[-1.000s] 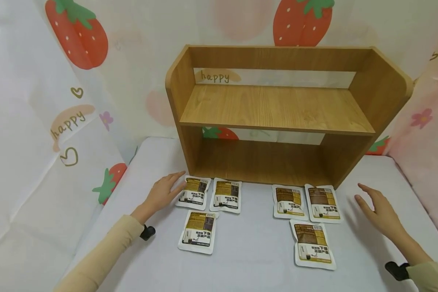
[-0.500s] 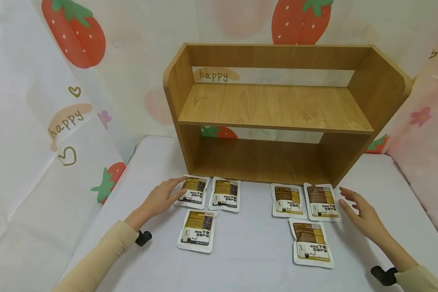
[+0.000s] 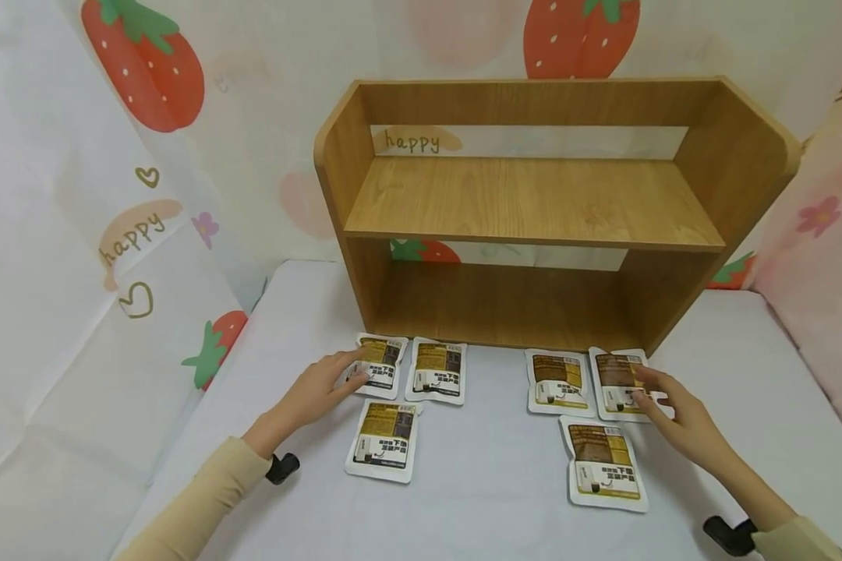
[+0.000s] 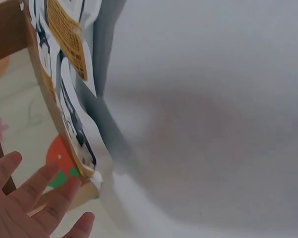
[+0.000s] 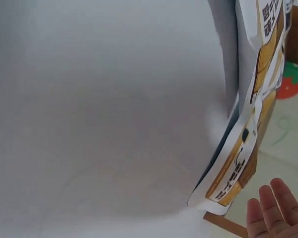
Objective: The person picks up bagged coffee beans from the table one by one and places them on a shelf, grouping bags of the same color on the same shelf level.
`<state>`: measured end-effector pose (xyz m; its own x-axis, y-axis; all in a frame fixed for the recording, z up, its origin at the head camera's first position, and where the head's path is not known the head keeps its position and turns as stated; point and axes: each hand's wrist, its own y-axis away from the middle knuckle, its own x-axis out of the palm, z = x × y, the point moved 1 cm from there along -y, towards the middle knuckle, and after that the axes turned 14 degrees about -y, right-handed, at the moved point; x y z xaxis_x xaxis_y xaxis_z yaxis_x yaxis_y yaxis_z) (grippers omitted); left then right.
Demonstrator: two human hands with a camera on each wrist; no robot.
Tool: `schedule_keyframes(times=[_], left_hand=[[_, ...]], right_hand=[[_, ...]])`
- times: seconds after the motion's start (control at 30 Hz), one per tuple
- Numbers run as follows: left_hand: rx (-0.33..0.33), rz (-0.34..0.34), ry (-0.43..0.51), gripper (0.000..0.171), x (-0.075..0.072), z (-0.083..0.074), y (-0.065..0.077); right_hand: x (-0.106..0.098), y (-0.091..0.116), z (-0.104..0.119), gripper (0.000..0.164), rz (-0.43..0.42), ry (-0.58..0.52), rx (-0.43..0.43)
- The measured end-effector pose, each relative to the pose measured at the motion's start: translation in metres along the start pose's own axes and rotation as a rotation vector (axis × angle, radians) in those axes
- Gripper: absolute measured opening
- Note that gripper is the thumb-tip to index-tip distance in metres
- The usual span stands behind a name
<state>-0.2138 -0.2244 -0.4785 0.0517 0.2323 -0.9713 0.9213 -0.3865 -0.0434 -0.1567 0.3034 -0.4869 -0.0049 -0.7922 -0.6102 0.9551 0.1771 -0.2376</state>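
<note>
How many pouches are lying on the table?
6. Left trio: back-left pouch, back-right pouch, front pouch. Right trio: back-left pouch, back-right pouch, front pouch. I see no others.

In front of you, a two-tier wooden shelf (image 3: 533,199) stood on a white table (image 3: 491,483), with pale strawberry-printed sheeting (image 3: 252,156) behind.

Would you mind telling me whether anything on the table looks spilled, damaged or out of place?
Nothing stands out: no spill or damage shows. The six printed pouches lie in two groups of three, only slightly askew, and the wooden shelf stands upright behind them on the white-covered table.
</note>
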Motion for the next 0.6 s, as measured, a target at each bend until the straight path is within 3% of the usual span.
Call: schedule_keyframes(times=[0.23, 0.6], left_hand=[[0.041, -0.002, 0.037, 0.054, 0.004, -0.017, 0.001], [0.136, 0.009, 0.045, 0.053, 0.011, -0.048, 0.002]], right_hand=[[0.000, 0.005, 0.000, 0.042, -0.007, -0.008, -0.039], [0.000, 0.018, 0.006, 0.041, 0.039, -0.039, -0.002]])
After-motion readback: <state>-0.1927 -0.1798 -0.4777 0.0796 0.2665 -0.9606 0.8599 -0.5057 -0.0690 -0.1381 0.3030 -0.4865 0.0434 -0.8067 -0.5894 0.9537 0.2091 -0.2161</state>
